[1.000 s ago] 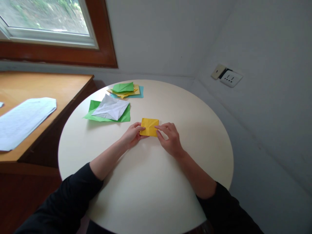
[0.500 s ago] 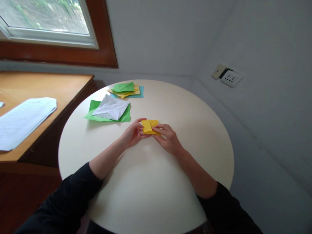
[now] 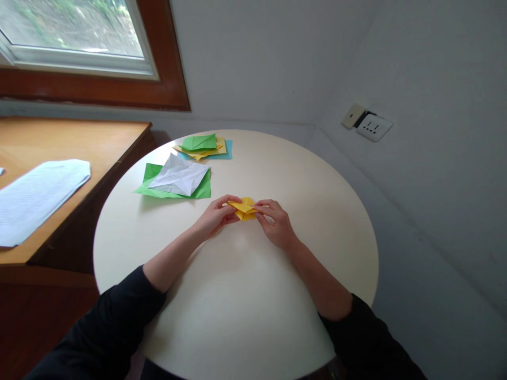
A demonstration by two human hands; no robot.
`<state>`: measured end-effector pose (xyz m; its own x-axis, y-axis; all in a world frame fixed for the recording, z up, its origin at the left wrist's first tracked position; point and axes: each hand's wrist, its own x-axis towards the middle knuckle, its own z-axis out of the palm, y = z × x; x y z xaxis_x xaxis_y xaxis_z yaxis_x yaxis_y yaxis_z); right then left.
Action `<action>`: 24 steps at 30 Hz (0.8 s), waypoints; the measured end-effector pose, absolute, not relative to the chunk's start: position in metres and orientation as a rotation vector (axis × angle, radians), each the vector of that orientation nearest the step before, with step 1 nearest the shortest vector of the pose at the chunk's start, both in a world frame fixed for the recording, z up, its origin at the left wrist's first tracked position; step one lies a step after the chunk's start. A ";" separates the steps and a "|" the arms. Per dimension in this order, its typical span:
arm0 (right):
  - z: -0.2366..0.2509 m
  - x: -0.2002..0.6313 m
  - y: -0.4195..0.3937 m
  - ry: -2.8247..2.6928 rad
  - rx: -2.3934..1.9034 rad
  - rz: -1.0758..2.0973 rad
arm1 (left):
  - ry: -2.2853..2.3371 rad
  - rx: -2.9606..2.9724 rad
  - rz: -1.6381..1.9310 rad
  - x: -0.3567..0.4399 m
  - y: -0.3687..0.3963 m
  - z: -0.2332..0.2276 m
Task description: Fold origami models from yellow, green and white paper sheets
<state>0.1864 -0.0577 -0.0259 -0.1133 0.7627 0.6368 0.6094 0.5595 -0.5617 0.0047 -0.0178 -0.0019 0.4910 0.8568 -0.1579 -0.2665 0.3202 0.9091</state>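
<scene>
The left hand [image 3: 216, 216] is pinching the left end of a small folded yellow paper [image 3: 244, 208], and the right hand [image 3: 276, 224] is pinching its right end. The paper is lying between both hands, equally near each, its long axis running left to right, near the middle of the round counter [image 3: 309, 174]. Fingertips are hiding its edges, so the folds are hard to make out. Beyond it, a white sheet [image 3: 179, 177] is resting on a green sheet [image 3: 204, 190].
</scene>
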 end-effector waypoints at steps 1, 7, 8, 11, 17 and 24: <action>-0.026 0.187 -0.057 -1.802 -1.131 0.199 | 0.757 1.009 0.830 0.005 -0.018 -0.003; -0.035 0.189 -0.051 -1.612 -1.201 0.350 | 0.786 1.147 0.847 0.005 -0.016 -0.009; -0.037 0.190 -0.050 -1.557 -1.215 0.419 | 0.771 1.158 0.853 0.005 -0.016 -0.010; -0.038 0.190 -0.047 -1.407 -1.213 0.648 | 0.746 1.170 0.847 0.004 -0.016 -0.010; -0.028 0.187 -0.049 -1.202 -1.168 0.979 | 0.722 1.159 0.816 0.004 -0.016 -0.010; -0.029 0.189 -0.047 -1.081 -1.216 0.974 | 0.780 1.179 0.863 0.002 -0.012 -0.011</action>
<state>0.1894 -0.0474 -0.0288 0.2226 0.9692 0.1053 -0.0044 0.1090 -0.9940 0.0023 -0.0123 -0.0108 0.4646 0.8830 -0.0666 -0.1549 0.1551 0.9757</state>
